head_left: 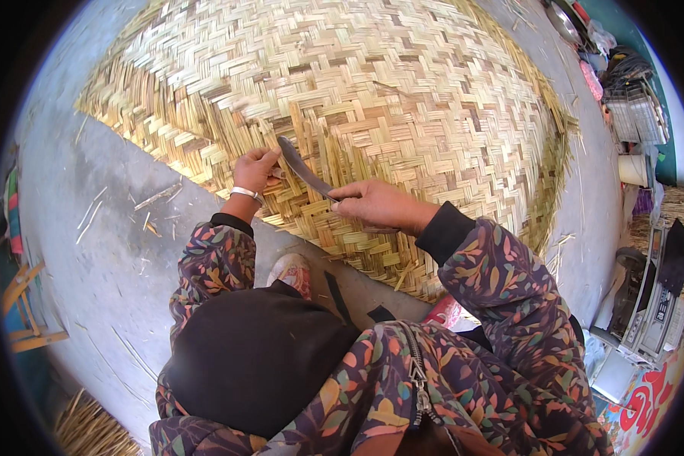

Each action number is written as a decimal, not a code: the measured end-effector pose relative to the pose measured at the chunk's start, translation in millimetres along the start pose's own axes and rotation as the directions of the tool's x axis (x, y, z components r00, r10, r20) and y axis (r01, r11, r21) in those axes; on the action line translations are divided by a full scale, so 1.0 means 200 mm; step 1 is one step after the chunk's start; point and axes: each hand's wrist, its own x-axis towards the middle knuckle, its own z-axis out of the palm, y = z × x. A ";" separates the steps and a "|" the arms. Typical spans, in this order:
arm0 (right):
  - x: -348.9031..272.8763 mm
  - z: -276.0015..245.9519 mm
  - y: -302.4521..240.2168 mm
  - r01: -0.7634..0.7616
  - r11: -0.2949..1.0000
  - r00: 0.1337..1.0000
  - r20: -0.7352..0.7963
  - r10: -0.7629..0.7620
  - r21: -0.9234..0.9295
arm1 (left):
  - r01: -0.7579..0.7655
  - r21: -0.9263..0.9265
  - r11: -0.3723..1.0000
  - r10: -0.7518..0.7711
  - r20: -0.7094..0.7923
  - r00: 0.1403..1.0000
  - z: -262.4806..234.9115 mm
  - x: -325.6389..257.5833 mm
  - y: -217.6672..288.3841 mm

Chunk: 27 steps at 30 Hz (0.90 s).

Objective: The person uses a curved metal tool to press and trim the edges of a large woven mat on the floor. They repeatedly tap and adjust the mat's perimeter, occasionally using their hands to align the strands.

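A large woven mat [372, 99] of pale split strips lies on the floor in front of me. My right hand [376, 205] grips a dark curved knife [304, 169] over the mat's near edge, its blade slanting up and left. Close to the blade's tip, my left hand [255, 169] is closed, thumb and fingers pinched together; what it holds is too small to make out. Loose strip ends [327, 152] stand up from the weave beside the blade.
Strip scraps [159, 196] litter the grey concrete floor [121, 228] at left. A wooden folding frame [26, 304] stands at far left, above a bundle of stalks [91, 425]. Along the right are a wire rack [634, 118], a grey metal machine [657, 292] and other clutter. My shoe [290, 272] is beside the mat.
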 end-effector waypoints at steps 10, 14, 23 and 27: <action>0.16 0.25 0.10 -0.027 0.760 0.903 -0.343 -0.260 -0.649 | 0.228 0.037 0.973 -0.230 0.040 0.972 0.07 -0.03 0.05; 0.18 0.25 0.08 -0.008 0.770 0.896 -0.346 -0.278 -0.638 | 0.305 -0.023 0.952 -0.306 -0.076 0.949 0.09 0.06 0.05; 0.16 0.23 0.07 -0.004 0.689 0.886 -0.322 -0.334 -0.725 | -0.110 0.854 0.509 0.211 0.000 0.977 0.06 0.03 0.07; -0.02 0.13 0.04 -0.010 0.617 0.941 -0.217 -0.261 -0.787 | -0.163 0.930 0.329 0.311 0.056 0.949 0.03 -0.04 0.04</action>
